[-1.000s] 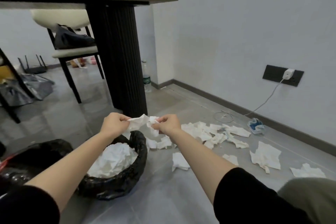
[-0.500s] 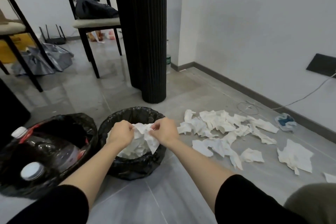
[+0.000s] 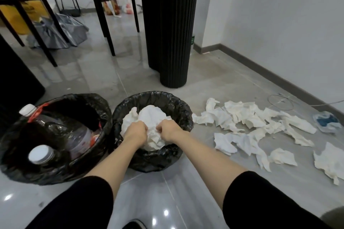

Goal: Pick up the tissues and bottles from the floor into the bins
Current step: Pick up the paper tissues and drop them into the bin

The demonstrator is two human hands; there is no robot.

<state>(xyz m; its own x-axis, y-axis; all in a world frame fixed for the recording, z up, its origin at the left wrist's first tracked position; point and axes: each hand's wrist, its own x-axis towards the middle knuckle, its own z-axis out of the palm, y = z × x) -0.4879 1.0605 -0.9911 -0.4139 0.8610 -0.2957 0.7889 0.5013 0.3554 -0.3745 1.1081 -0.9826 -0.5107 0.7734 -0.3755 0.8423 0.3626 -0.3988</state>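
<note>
Both of your hands are down inside the tissue bin [image 3: 157, 161], the black-lined one in the lower middle of the frame. Your left hand [image 3: 135, 133] and right hand [image 3: 167, 129] sit side by side, knuckles up, and the fingers of each are curled into the wad of tissues [image 3: 151, 115] that fills the bin. Both hands grip that white crumpled mass. The fingertips themselves are buried in the paper, so you cannot see how deep they go.

Touching this bin on its left is the bottle bin [image 3: 55, 172], also lined with a black bag. A large clear bottle [image 3: 80, 140] lies in it, with a white cap [image 3: 40, 154] showing at its near edge. A second white cap [image 3: 28, 109] with a red band below it is at the bin's upper left rim.

To the right of the tissue bin, the loose tissues [image 3: 242, 115] lie scattered over the grey floor [image 3: 89, 76] towards the right edge of the frame. Beyond them, near the skirting board, are a blue and white packet [image 3: 326, 121] and a thin coil of cable [image 3: 281, 102].

Just above the tissue bin stands a black ribbed column [image 3: 167, 33]. In the upper left are dark chair legs [image 3: 107, 29], a grey crumpled sheet [image 3: 74, 30] and a router [image 3: 68, 8] against the wall. Your black sleeves [image 3: 78, 202] fill the bottom corners.
</note>
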